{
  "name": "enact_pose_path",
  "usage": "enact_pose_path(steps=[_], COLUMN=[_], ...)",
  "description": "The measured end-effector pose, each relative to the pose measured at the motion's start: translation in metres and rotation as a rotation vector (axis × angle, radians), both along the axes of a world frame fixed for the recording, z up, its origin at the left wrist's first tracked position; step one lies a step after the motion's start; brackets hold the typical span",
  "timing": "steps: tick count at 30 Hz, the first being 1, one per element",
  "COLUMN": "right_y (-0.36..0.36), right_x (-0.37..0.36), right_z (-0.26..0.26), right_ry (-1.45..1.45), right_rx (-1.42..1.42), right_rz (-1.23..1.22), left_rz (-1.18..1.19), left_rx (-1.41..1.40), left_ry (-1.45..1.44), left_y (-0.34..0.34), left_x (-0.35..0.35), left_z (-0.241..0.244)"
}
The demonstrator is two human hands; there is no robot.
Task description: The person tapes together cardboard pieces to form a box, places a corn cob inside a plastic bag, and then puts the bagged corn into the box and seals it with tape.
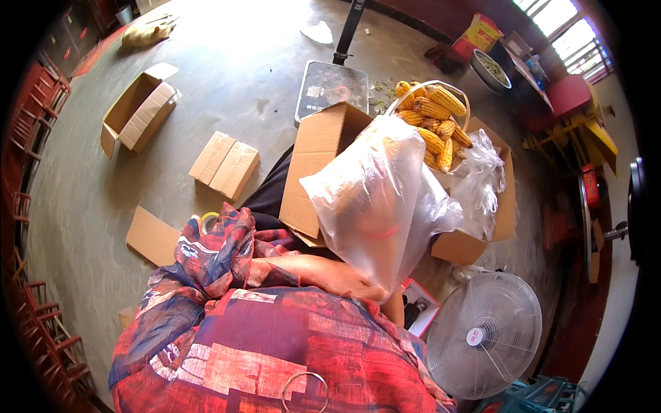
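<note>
A translucent plastic bag (372, 191) spreads in front of me over an upright cardboard box (312, 170) with raised flaps. My left hand (366, 290) reaches across my body, its fingers closed on the bag's near edge. My right forearm enters the bag, and a red band shows through the film. Inside it, my right hand (356, 193) is only a blurred shape, so its fingers cannot be made out. Beyond the bag, a basket with a white handle holds several corn cobs (434, 113). More crumpled clear bags (480, 180) lie in an open carton (503, 206) at the right.
A platform scale (333, 85) stands beyond the box. Leftward are two small taped cartons (224, 162), an open carton (139, 111) and a tape roll (209, 222). A round fan (483, 335) stands close on the right, beside a red-edged box (421, 304). A dog (147, 35) lies far left.
</note>
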State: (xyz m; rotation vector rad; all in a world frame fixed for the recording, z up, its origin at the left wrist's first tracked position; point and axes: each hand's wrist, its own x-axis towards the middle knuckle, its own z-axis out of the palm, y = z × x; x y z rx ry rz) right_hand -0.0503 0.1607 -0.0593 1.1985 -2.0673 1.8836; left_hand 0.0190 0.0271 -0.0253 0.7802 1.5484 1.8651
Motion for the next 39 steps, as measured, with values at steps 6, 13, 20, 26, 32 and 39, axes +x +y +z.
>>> enact_pose_path(steps=[6,13,20,26,32,39], right_y=[-0.007,-0.018,-0.067,-0.116,-0.096,-0.084], right_x=[0.004,0.0,-0.022,-0.044,-0.031,-0.03], right_z=[-0.001,0.001,0.021,0.028,0.027,0.039], right_ry=[-0.136,-0.264,-0.408,-0.509,-0.573,-0.547], right_rx=[0.048,0.041,-0.026,-0.087,-0.118,-0.17], right_rz=[0.095,0.164,0.229,0.305,0.31,0.246], left_rz=[0.189,0.253,0.428,1.469,1.363,1.094], left_rx=[-0.227,-0.182,-0.63,-0.587,-0.542,-0.132], left_ry=[0.057,0.053,0.321,0.415,0.394,0.122], left_y=[0.002,0.003,-0.067,-0.129,-0.111,-0.092], left_x=[0.002,0.011,0.04,-0.013,-0.026,-0.033], left_z=[0.026,0.036,0.097,0.055,0.024,0.049])
